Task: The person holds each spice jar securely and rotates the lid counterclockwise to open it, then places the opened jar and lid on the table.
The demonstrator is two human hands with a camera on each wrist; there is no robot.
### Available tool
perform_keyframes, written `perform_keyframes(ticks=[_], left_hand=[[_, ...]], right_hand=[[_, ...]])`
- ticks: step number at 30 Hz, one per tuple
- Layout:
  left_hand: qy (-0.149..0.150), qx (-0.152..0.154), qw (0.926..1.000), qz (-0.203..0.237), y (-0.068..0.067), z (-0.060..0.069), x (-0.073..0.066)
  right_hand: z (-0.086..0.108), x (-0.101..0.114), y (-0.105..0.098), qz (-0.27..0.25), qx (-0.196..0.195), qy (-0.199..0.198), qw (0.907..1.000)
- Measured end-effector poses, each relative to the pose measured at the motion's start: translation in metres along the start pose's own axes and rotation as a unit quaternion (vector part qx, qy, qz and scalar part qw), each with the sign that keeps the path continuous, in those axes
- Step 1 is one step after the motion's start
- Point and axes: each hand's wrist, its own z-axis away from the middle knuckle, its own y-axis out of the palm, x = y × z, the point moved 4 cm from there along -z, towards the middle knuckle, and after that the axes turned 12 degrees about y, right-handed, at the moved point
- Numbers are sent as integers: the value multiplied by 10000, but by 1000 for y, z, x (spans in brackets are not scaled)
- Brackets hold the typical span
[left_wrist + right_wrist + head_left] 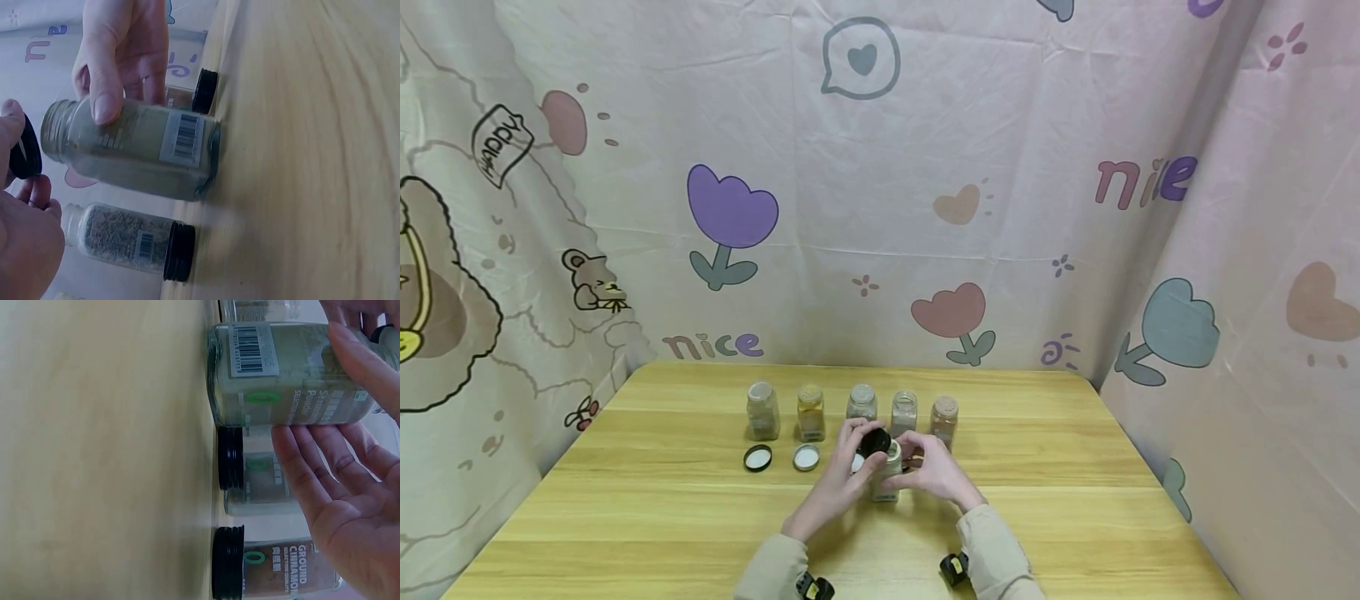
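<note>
A square glass jar (886,489) of pale greenish seasoning powder is upright in front of me, its threaded mouth uncovered. My right hand (938,468) holds it by the sides, thumb on one face and fingers on the other. The label and barcode show in the right wrist view, on the same jar (294,375). With my left hand (844,473) I pinch a black screw lid (26,150), tilted and apart from the jar mouth. Whether the jar's base touches the table is hard to tell.
Behind stands a row of several uncapped spice jars, among them a yellow one (811,417) and a ground cinnamon jar (281,565). Lids lie before them, such as a black-rimmed lid (757,457) and another lid (807,457). A printed curtain (850,208) hangs behind the wooden table (662,517).
</note>
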Motion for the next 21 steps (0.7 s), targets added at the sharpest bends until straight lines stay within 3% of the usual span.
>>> perform_keyframes(ticks=[9,13,21], left_hand=[[513,-9,9987,26,-4,0,0],[458,-100,9989,97,-5,-1,-1],[441,-246,9965,661,-6,-2,3]], right_hand=[[-2,-8,-6,-131,231,-110,9996],[0,-10,-11,-98,370,-173,9991],[4,-10,-21,121,567,-144,9982]])
